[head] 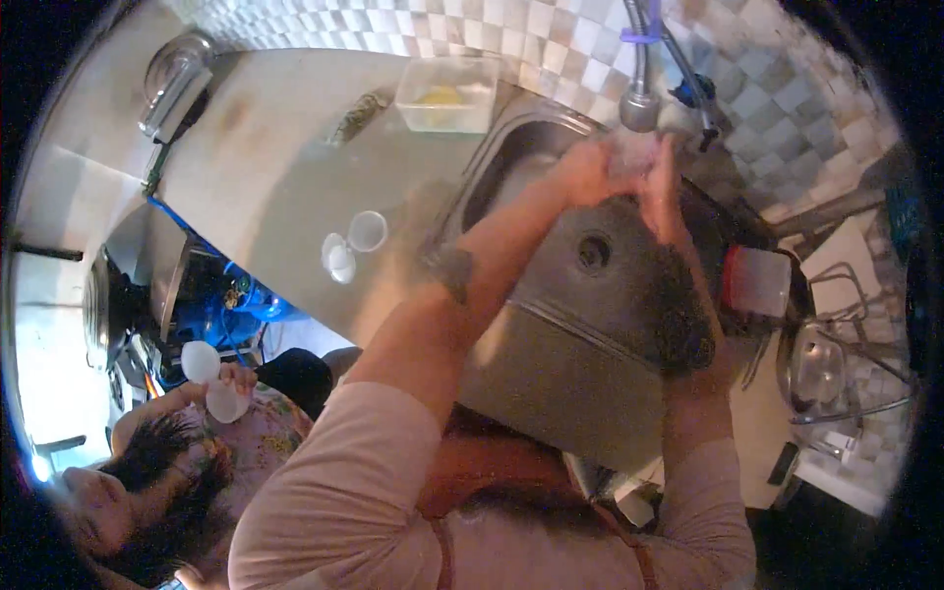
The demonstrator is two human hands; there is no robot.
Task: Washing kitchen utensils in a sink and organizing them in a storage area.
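Observation:
Under the metal faucet (639,109), both hands are raised over the far part of a steel sink (549,324). My left hand (588,173) and my right hand (664,184) close in from either side on a small translucent container (633,153). It is blurred, and its exact shape and any running water are hard to make out. Below the hands lies the sink's round drain (593,251). To the left, small white translucent cups (367,231) rest on the counter (295,184).
A clear plastic tub (446,96) with something yellow inside stands by the tiled wall. Right of the sink are a red-rimmed container (758,282) and a wire rack (848,354). At lower left another person's hand (237,376) holds white translucent round pieces (227,400).

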